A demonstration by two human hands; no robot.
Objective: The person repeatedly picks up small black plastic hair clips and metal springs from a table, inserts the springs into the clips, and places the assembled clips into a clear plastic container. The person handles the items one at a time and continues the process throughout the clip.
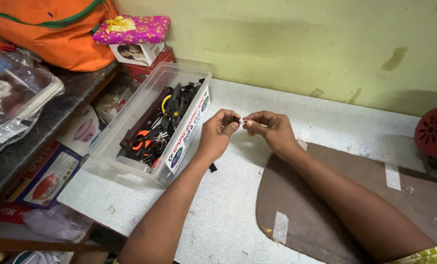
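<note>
My left hand (217,135) and my right hand (272,129) meet above a grey-white table (218,205), fingertips pinched together on a tiny pale object (243,121) held between them. What the small piece is cannot be made out. A dark bit (212,167) hangs or lies under my left wrist. Just left of my left hand stands a clear plastic box (130,122) filled with several black, orange and yellow tools.
A brown board (326,195) with strips of tape lies on the table under my right forearm. A red round device (436,134) sits at the right edge. Left, a dark shelf carries an orange bag (57,29), a pink gift box (130,29) and plastic-wrapped items; boxes lie below.
</note>
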